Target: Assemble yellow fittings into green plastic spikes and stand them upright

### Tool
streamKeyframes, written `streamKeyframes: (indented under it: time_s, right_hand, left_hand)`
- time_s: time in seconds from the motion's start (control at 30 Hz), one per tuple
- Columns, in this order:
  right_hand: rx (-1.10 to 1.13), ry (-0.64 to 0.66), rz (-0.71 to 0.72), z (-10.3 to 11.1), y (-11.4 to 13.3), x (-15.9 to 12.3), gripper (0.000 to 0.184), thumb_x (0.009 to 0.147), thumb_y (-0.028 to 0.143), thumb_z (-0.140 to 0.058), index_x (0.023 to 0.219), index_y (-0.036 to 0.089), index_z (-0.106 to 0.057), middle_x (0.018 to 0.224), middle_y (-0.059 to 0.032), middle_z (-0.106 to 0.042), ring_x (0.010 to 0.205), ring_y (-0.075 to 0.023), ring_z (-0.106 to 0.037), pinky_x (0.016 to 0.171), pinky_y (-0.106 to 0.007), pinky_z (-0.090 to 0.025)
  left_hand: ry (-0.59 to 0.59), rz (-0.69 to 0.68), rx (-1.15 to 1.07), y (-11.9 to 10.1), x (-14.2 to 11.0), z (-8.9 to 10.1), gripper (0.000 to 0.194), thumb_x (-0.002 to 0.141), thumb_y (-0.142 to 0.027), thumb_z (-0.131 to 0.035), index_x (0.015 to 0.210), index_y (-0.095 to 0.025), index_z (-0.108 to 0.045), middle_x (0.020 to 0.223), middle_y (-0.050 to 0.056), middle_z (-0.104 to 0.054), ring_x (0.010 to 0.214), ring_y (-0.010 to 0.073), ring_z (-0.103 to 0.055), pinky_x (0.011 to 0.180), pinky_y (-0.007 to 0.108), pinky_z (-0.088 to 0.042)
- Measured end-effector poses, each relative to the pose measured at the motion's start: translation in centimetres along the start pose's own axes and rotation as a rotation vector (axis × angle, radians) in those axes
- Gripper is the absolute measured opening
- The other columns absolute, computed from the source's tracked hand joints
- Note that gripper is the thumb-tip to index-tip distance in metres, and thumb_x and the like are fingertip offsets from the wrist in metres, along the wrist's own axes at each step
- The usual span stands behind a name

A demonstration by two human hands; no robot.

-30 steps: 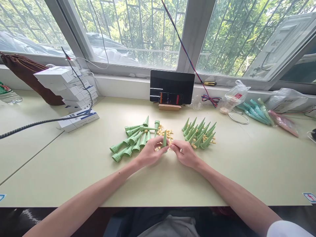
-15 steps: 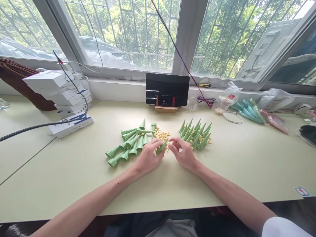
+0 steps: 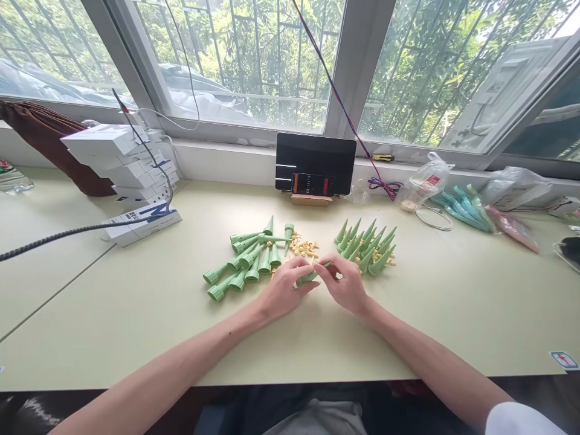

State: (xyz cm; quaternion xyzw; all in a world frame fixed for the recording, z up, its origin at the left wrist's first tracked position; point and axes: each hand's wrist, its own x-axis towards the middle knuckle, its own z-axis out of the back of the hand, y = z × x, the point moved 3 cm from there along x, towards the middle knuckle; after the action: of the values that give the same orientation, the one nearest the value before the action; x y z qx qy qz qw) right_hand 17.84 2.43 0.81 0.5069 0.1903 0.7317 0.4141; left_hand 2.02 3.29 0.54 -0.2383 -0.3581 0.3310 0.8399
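Observation:
My left hand (image 3: 287,285) is closed around a green plastic plant-watering spike (image 3: 308,278), which lies slanted with its tip toward my right hand. The fingers of my right hand (image 3: 342,281) are pinched together against the spike near its tip. A small yellow plastic valve (image 3: 312,260) shows at these fingertips, partly hidden. Just beyond my hands is a pile of loose yellow valves (image 3: 304,248). Left of them lie several green spikes (image 3: 248,257) with open caps facing me. To the right, several spikes with yellow pieces (image 3: 369,246) stand grouped, tips pointing up.
A phone (image 3: 312,184) leans on a cardboard stand before a black tablet (image 3: 316,160). White boxes (image 3: 140,172) are stacked at left, with a dark cable (image 3: 67,232) crossing over. Plastic bags (image 3: 426,181) and teal packets (image 3: 466,208) lie at the back right.
My right hand has closed in on the spike and now touches it near the tip. The spike in my left hand has turned flatter. The view has shifted slightly.

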Motion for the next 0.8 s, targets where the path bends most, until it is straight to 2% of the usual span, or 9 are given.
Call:
streamKeyframes:
  time_s: [0.07,0.17,0.27,0.37,0.47,0.63,0.8]
  right_hand:
    - [-0.057,0.017,0.046,0.6,0.6,0.5,0.023,0.095,0.035,-0.055,0.079,0.019,-0.06,0.063,-0.0001,-0.059,0.048,-0.0101,-0.046,0.048,-0.024,-0.039]
    - [-0.181,0.048,0.079,2.3,1.7,2.2,0.024,0.096,0.036,-0.055,0.081,0.019,-0.062,0.065,-0.0011,-0.06,0.05,-0.0111,-0.047,0.052,-0.025,-0.039]
    - [-0.343,0.084,0.06,4.5,2.4,4.7,0.027,0.096,0.038,-0.055,0.078,0.019,-0.062,0.062,-0.001,-0.06,0.051,-0.0122,-0.047,0.056,-0.026,-0.039]
    - [-0.432,0.241,0.026,5.9,2.2,7.1,0.028,0.094,0.037,-0.057,0.073,0.019,-0.062,0.057,0.001,-0.056,0.05,-0.0119,-0.045,0.056,-0.026,-0.036]
    - [-0.507,0.355,0.003,6.1,1.6,8.7,0.026,0.091,0.029,-0.059,0.068,0.019,-0.06,0.053,0.0027,-0.052,0.049,-0.0114,-0.042,0.053,-0.025,-0.032]
    - [-0.663,0.523,-0.061,5.0,0.6,9.6,0.029,0.086,0.015,-0.058,0.058,0.018,-0.052,0.055,0.0006,-0.052,0.047,-0.0102,-0.039,0.049,-0.025,-0.025]
    - [-0.881,0.643,-0.049,4.2,-0.4,9.7,0.032,0.08,0.005,-0.056,0.053,0.018,-0.046,0.053,-0.0014,-0.048,0.044,-0.0093,-0.037,0.049,-0.028,-0.018]
  left_hand:
    - [-0.035,0.016,-0.012,-0.1,0.0,0.0,0.018,0.089,-0.024,-0.064,0.107,-0.022,-0.068,0.095,0.004,-0.064,0.086,0.0171,-0.06,0.079,0.029,-0.048]
    - [-0.174,0.074,-0.001,-0.2,0.0,0.5,0.022,0.094,-0.026,-0.058,0.114,-0.023,-0.066,0.103,0.006,-0.064,0.093,0.0185,-0.061,0.082,0.031,-0.049]
    - [-0.252,0.067,0.017,-0.3,0.1,0.9,0.016,0.095,-0.026,-0.055,0.104,-0.02,-0.067,0.097,0.006,-0.065,0.083,0.0166,-0.061,0.077,0.029,-0.049]
    - [-0.196,0.081,0.018,0.0,0.0,0.8,0.014,0.094,-0.022,-0.054,0.095,-0.019,-0.067,0.079,0.002,-0.063,0.065,0.0124,-0.056,0.064,0.025,-0.045]
    - [-0.096,0.09,0.042,0.1,-0.3,0.3,0.017,0.093,-0.018,-0.052,0.099,-0.018,-0.068,0.07,0.0,-0.063,0.057,0.0112,-0.052,0.06,0.024,-0.042]
    - [0.067,-0.035,0.067,-0.2,-0.8,-0.5,0.029,0.097,-0.016,-0.042,0.106,-0.019,-0.069,0.082,0.005,-0.072,0.067,0.0149,-0.063,0.065,0.025,-0.044]
    - [0.092,-0.086,0.076,0.0,-0.9,-0.5,0.032,0.095,-0.012,-0.041,0.112,-0.019,-0.067,0.086,0.006,-0.072,0.071,0.0157,-0.064,0.068,0.026,-0.046]
